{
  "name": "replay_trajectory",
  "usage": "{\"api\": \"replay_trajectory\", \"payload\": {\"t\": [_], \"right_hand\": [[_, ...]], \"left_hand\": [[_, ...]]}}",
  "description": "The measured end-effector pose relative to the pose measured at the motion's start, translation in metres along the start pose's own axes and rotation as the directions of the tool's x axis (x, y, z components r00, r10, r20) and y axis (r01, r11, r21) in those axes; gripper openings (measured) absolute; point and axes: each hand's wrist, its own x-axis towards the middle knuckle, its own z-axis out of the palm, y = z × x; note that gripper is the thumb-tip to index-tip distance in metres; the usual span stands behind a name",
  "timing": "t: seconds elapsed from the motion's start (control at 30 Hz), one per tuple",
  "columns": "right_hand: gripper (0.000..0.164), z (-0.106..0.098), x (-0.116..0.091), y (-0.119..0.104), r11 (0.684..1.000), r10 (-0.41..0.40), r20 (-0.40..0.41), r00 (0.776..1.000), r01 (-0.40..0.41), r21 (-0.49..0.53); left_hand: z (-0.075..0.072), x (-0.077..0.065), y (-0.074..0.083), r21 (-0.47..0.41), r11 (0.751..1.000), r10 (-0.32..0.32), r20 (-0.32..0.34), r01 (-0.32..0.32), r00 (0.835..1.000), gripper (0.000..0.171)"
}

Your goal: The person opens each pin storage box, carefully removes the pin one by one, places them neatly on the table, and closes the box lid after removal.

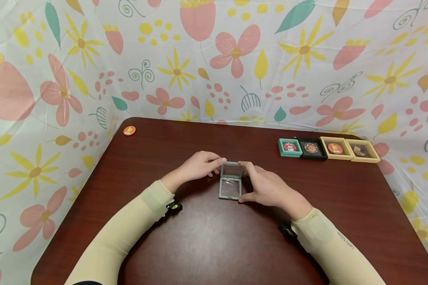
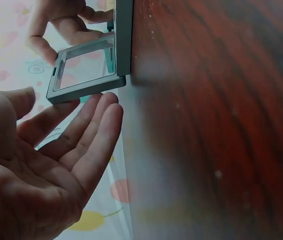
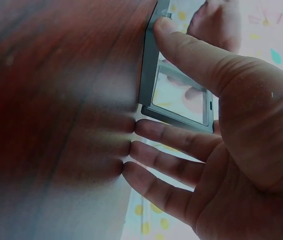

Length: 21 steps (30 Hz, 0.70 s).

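A small grey-green hinged display frame (image 1: pixel 230 188) with clear film windows stands unfolded on the table, its lid (image 2: pixel 84 67) raised from the base. My left hand (image 1: pixel 201 164) is at the lid's left side. Its fingers are extended, fingertips right at the lid's edge, with the thumb apart from it. My right hand (image 1: pixel 267 185) grips the frame from the right, thumb (image 3: pixel 174 32) on the near corner of the base and index finger at the lid's upper edge. Its other fingers (image 3: pixel 161 160) reach down to the tabletop.
Toward the back right stand a teal frame (image 1: pixel 280 150), a black frame (image 1: pixel 315 156) and two pale yellow frames (image 1: pixel 337 156), side by side, each holding a small item. An orange round badge (image 1: pixel 129 130) lies at the table's back left corner. Flower-patterned cloth (image 1: pixel 199 79) surrounds the brown table (image 1: pixel 207 245).
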Motion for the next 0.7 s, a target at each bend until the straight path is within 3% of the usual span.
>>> {"api": "replay_trajectory", "payload": {"t": [0.4,0.7], "right_hand": [[0.118,0.0004,0.0001,-0.0008,1.0,-0.011,-0.006,1.0,0.011,-0.007],[0.119,0.0004,0.0004,0.0018,1.0,-0.008,-0.005,1.0,0.008,-0.017]], "left_hand": [[0.0056,-0.0006,-0.0054,0.008,1.0,-0.002,0.022,0.002,1.0,0.046],[0.0033,-0.0025,-0.001,-0.03,1.0,-0.004,0.046,0.005,0.999,0.043]]}}
